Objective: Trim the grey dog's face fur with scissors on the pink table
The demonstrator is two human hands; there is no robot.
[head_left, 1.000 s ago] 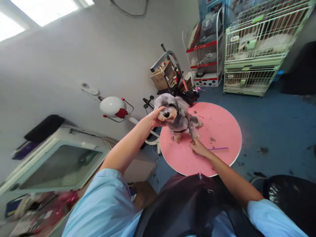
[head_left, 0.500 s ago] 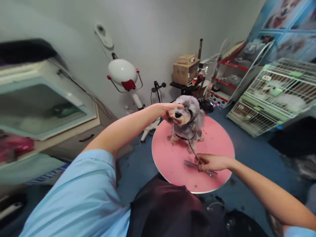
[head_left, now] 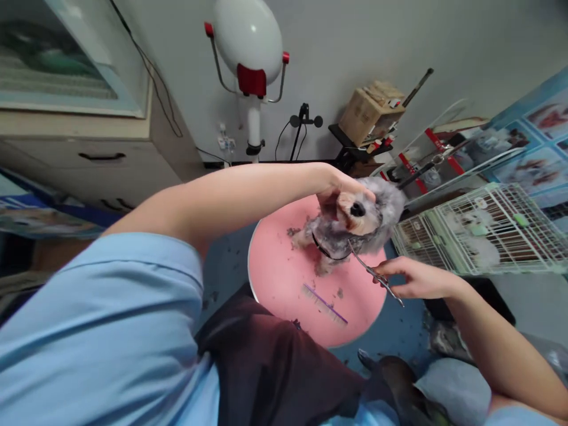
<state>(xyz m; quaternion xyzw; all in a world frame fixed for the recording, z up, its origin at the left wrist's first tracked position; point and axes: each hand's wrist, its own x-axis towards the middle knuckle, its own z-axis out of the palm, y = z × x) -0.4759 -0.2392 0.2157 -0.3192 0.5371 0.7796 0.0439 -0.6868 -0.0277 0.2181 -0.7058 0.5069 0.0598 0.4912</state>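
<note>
A small grey dog (head_left: 387,204) with a tan muzzle and a dark collar is on the round pink table (head_left: 273,254). My left hand (head_left: 344,188) is closed around the side of its muzzle, the thumb lying across the top near the eyes; the other fingers are partly hidden. In my right hand (head_left: 410,278) is a pair of slim, curved scissors (head_left: 368,267), fingers at the handles and tips close to the fur under the dog's chin. A purple-backed comb (head_left: 326,305) lies on the table, apart from both hands. Tufts of cut hair (head_left: 340,293) are scattered near it.
A white stand dryer (head_left: 251,41) rises behind the table. Wire cages (head_left: 510,231) with a white animal stand at right. A cardboard box (head_left: 361,115) sits on a black shelf at the back. Drawers (head_left: 102,157) are at left.
My right hand has lifted from beside the comb and brought the scissors up to the dog's chin. The comb now lies alone. The dog's head is tilted more, still in my left hand. My view has shifted.
</note>
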